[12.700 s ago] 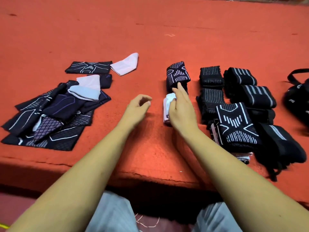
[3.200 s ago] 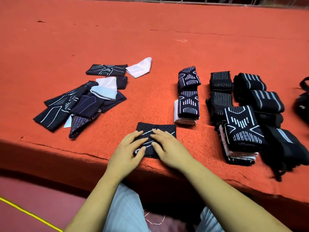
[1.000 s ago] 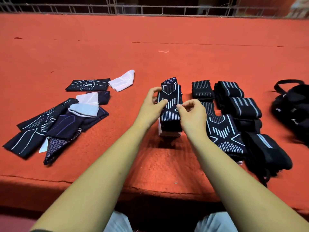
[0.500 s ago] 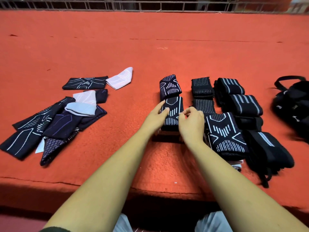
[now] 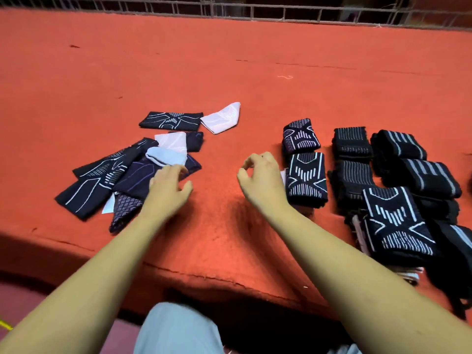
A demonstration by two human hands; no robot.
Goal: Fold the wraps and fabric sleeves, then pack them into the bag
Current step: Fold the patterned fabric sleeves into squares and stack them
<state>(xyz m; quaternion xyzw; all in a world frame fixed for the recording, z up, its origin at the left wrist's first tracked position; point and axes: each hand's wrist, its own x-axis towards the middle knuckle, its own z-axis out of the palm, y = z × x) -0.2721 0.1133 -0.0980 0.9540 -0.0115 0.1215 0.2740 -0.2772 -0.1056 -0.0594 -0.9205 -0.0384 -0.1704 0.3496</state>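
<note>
A loose heap of unfolded dark sleeves (image 5: 107,182) with white line patterns lies at the left, a pale blue one (image 5: 166,155) on top. My left hand (image 5: 168,190) hovers at the heap's right edge, fingers loosely curled, holding nothing. My right hand (image 5: 260,177) hangs empty, fingers loosely curled, just left of a folded sleeve stack (image 5: 306,180). Another folded sleeve (image 5: 300,136) sits behind that stack. Rolled striped wraps (image 5: 419,164) and more folded pieces (image 5: 396,221) are at the right. The bag is out of frame.
The work surface is a red carpeted table (image 5: 229,72) whose front edge runs just before my knees. A flat dark sleeve (image 5: 171,121) and a white sleeve (image 5: 222,118) lie apart behind the heap. A metal grid fence (image 5: 255,11) lines the far edge.
Both hands let go of the folded sleeve on the stack. My left hand moved left to the unfolded heap, and my right hand drew left off the stack. The view shifted left.
</note>
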